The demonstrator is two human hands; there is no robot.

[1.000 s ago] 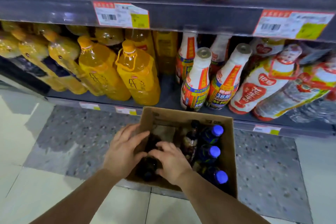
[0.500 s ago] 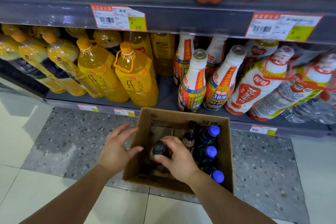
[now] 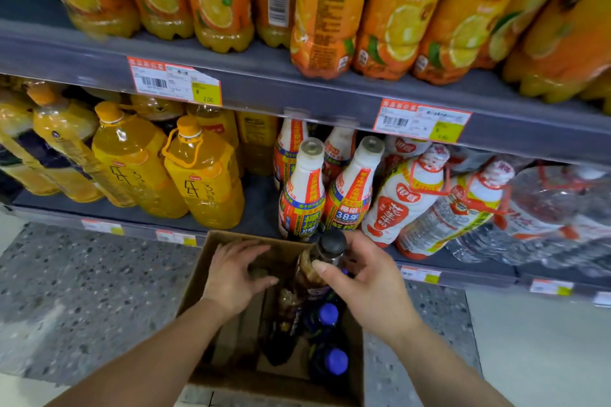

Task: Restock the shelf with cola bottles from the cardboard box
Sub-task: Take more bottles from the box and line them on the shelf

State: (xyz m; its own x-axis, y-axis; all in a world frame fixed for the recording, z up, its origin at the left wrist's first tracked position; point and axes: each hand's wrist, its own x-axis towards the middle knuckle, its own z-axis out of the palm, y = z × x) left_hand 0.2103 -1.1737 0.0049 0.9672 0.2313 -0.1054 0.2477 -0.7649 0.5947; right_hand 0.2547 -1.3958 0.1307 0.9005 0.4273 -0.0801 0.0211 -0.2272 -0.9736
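1. A dark cola bottle [image 3: 319, 271] with a black cap was held by its neck over the cardboard box [image 3: 198, 274], gripped by the right hand [image 3: 367, 287].
2. Blue-capped bottles [image 3: 335, 362] were seen standing in the box's right side.
3. The left hand [image 3: 233, 274] was spread inside the box, fingers curled over a second cap [image 3: 258, 272].
4. Behind the box, the lower shelf [image 3: 261, 208] was stocked with yellow and white bottles.
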